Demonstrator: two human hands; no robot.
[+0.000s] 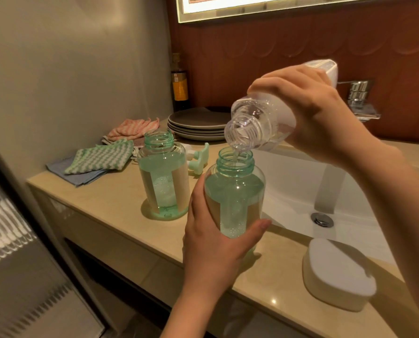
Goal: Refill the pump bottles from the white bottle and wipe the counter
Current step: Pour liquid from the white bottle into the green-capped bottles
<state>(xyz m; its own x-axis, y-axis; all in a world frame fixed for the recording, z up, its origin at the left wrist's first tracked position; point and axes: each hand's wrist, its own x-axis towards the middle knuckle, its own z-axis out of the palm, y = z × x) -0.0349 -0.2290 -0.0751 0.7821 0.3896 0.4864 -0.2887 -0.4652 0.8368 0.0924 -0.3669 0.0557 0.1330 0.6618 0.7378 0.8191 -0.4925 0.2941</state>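
My right hand (308, 111) grips the white bottle (259, 123), tipped with its open clear neck down-left. A thin stream of clear liquid runs from it into the mouth of a green pump bottle (235, 191). My left hand (210, 242) wraps around that bottle's lower body and steadies it on the beige counter (101, 203). A second green pump bottle (163, 176) stands open and upright to the left, partly filled with bubbly liquid. Two green pump heads (198, 159) lie behind the bottles. Folded cloths (101, 157), green-striped on blue, lie at the back left.
A pink cloth (132, 128) and a stack of grey plates (198, 123) sit by the back wall beside a dark bottle with a yellow label (179, 86). The white sink basin (325, 191) with drain (321, 219) is right. A white lidded dish (337, 272) rests at the counter's front right.
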